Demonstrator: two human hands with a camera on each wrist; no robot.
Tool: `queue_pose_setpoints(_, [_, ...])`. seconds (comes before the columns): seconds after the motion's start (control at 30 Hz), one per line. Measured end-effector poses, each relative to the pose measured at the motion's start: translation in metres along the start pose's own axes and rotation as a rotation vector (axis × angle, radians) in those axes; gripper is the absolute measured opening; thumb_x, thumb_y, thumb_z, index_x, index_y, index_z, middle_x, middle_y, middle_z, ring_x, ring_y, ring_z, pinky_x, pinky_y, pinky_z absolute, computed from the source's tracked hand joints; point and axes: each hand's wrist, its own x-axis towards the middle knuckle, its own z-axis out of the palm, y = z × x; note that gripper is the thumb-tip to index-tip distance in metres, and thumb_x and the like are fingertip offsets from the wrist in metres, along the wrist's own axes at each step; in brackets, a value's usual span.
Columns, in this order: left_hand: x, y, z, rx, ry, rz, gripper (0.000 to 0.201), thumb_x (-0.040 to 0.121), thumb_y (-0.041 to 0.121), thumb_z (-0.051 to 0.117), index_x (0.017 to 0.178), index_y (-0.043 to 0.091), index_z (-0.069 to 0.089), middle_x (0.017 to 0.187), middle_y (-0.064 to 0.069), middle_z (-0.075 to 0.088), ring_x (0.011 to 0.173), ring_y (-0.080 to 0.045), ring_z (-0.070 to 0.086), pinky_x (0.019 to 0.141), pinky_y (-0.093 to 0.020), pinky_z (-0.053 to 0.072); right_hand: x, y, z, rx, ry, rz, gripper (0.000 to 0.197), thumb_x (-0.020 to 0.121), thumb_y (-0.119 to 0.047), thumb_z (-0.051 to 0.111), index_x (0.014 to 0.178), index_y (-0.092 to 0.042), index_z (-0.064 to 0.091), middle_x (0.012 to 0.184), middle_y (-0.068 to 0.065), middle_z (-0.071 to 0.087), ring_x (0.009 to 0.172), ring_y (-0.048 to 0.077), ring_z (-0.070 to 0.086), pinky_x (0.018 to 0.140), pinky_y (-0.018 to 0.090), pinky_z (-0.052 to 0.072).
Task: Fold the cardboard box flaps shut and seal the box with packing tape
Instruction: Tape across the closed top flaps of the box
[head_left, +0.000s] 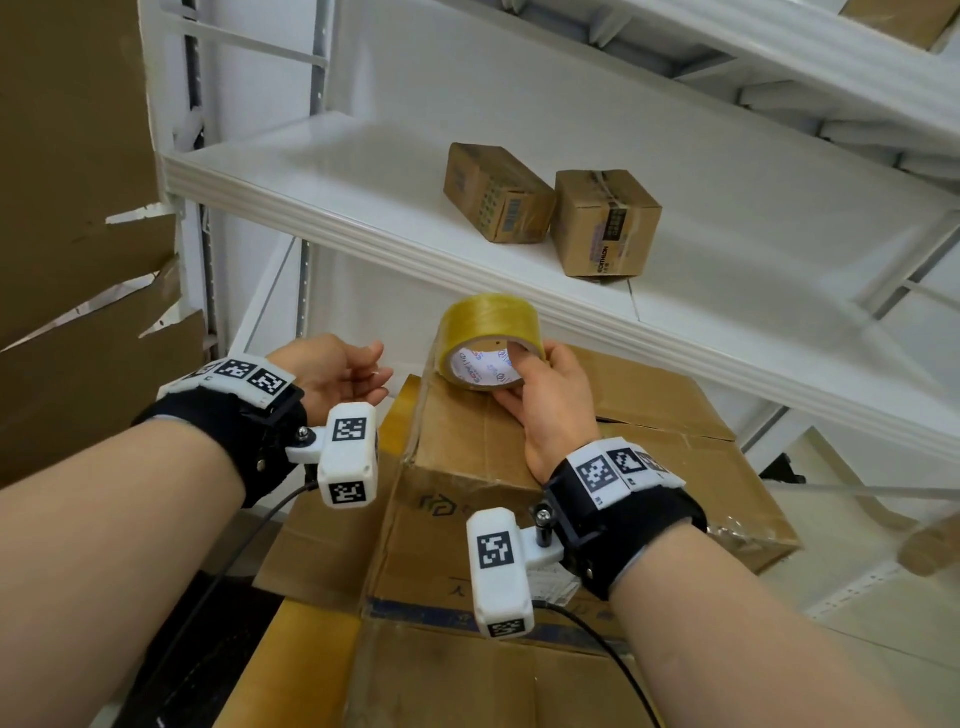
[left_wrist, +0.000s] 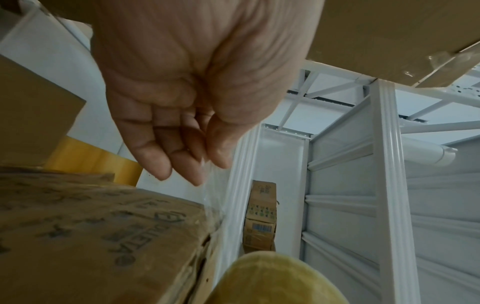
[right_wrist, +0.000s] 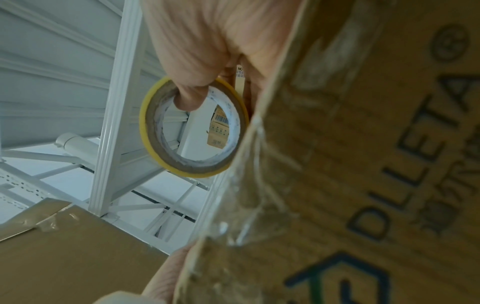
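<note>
A brown cardboard box (head_left: 519, 457) with its top flaps down lies under the shelf in front of me. My right hand (head_left: 527, 387) grips the yellowish tape roll (head_left: 488, 325), thumb inside the core, and holds it at the box's far top edge. The right wrist view shows the tape roll (right_wrist: 150, 127) beside the printed box (right_wrist: 363, 164). My left hand (head_left: 358, 374) hovers left of the roll. In the left wrist view the left hand (left_wrist: 200, 164) pinches a clear tape strip (left_wrist: 211, 195), which runs down to the edge of the box (left_wrist: 91, 236).
A white metal shelf (head_left: 363, 171) juts out just above the box and carries two small taped cartons (head_left: 493, 195) (head_left: 605, 223). Large cardboard sheets (head_left: 78, 260) stand at the left. More flattened cardboard (head_left: 322, 551) lies under the box.
</note>
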Motion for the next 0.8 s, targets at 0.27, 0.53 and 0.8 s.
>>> queue_pose_setpoints(0.27, [0.019, -0.013, -0.004, -0.013, -0.018, -0.036, 0.011, 0.094, 0.014, 0.06, 0.084, 0.013, 0.061, 0.073, -0.002, 0.057, 0.073, -0.012, 0.06, 0.063, -0.03, 0.06, 0.002, 0.002, -0.001, -0.021, 0.014, 0.019, 0.028, 0.092, -0.014, 0.07, 0.118, -0.009, 0.059, 0.11, 0.012, 0.071, 0.091, 0.018, 0.072, 0.084, 0.034, 0.06])
queue_pose_setpoints(0.53, [0.03, -0.02, -0.002, 0.061, -0.075, -0.033, 0.013, 0.093, 0.019, 0.062, 0.083, 0.012, 0.059, 0.072, 0.0, 0.056, 0.071, -0.011, 0.057, 0.07, -0.03, 0.051, 0.004, 0.001, -0.003, 0.038, 0.018, 0.055, 0.029, 0.092, -0.014, 0.071, 0.116, -0.009, 0.058, 0.096, 0.006, 0.07, 0.087, 0.017, 0.071, 0.087, 0.037, 0.06])
queue_pose_setpoints(0.8, [0.042, -0.035, -0.013, 0.33, -0.07, 0.137, 0.017, 0.092, 0.029, 0.064, 0.085, 0.014, 0.06, 0.076, 0.003, 0.063, 0.069, -0.011, 0.058, 0.069, -0.027, 0.049, 0.001, 0.001, -0.003, 0.065, -0.01, 0.049, 0.038, 0.086, -0.015, 0.078, 0.117, -0.008, 0.057, 0.089, 0.004, 0.071, 0.072, 0.008, 0.072, 0.077, 0.029, 0.061])
